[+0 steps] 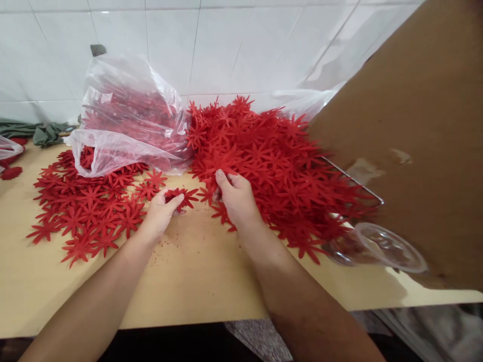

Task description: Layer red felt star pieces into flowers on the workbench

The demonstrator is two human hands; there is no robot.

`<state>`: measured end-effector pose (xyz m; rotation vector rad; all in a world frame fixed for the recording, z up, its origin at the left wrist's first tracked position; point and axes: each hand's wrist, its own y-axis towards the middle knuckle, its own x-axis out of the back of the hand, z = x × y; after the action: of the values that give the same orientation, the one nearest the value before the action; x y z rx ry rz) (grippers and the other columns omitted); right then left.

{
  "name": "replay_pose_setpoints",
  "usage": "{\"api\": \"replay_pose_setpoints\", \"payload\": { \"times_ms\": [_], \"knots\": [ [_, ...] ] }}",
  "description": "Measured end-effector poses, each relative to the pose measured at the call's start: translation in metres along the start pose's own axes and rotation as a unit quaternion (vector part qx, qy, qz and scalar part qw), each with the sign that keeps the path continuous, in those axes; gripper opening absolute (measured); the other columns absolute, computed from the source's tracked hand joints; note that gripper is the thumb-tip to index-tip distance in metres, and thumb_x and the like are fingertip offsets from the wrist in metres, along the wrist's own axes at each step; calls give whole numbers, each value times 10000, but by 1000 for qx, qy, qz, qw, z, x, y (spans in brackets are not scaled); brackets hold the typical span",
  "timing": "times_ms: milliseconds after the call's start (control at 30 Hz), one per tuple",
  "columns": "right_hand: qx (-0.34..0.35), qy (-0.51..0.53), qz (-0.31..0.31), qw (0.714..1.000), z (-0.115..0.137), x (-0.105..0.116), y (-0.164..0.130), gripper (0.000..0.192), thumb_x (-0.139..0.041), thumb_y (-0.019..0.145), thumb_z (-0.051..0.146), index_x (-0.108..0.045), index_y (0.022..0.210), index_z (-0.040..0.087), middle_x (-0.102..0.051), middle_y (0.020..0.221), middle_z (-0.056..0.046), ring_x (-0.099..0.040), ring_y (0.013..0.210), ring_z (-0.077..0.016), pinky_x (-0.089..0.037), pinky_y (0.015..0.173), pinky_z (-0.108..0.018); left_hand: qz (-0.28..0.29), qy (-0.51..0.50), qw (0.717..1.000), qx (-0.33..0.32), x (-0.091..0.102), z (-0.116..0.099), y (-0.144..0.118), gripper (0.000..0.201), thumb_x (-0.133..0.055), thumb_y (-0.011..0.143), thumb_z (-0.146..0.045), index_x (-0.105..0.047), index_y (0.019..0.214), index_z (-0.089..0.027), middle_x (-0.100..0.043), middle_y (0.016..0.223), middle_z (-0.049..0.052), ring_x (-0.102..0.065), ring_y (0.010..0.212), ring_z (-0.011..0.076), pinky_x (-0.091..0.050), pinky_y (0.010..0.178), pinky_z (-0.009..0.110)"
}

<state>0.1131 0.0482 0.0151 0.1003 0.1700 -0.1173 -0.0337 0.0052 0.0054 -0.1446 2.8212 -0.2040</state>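
My left hand point(165, 210) pinches a small stack of red star-shaped flower pieces point(184, 197) between thumb and fingers, just above the table. At the near left edge of a large heap of the same red flower pieces point(264, 156), my right hand point(237, 196) is closed, thumb against curled fingers. Red petals stick out beside those fingertips, which are partly hidden. To the left of my left hand lies a lower, spread-out pile of darker red flower pieces point(90, 211).
Behind the left pile stands a clear plastic bag point(132, 115) full of red pieces. A large brown cardboard sheet point(407, 141) leans at the right, with a clear plastic tub point(390, 246) and a thin metal rod point(354, 181) near it. Green cloth point(49, 133) lies at far left.
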Motion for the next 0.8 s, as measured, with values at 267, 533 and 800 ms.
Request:
{"api": "replay_pose_setpoints", "payload": {
  "times_ms": [267, 533, 800],
  "knots": [
    [-56, 185, -89, 977, 21, 35, 20, 175, -649, 620, 96, -489, 628, 166, -545, 553, 68, -501, 487, -28, -422, 457, -134, -6, -3, 1000, 13, -3, -3, -2, 277, -696, 571, -252, -513, 758, -162, -597, 778, -15, -564, 656, 82, -492, 552, 216],
    [-93, 219, -93, 967, 26, 40, 21, 174, -594, 720, 218, -461, 619, 168, -460, 450, 85, -404, 375, -13, -322, 363, -115, -7, -1, 1000, 9, -2, -3, -2, 319, -716, 548, -269, -508, 767, -166, -601, 788, -19, -576, 683, 85, -496, 562, 208],
    [-45, 127, -59, 989, 16, 49, 31, 435, -513, 705, 581, -363, 547, 205, -370, 388, 88, -324, 306, -40, -266, 310, -187, 0, 9, 1000, 2, 0, -2, -1, 324, -718, 546, -303, -523, 768, -170, -596, 801, -21, -569, 697, 89, -490, 568, 215]
  ]
}}
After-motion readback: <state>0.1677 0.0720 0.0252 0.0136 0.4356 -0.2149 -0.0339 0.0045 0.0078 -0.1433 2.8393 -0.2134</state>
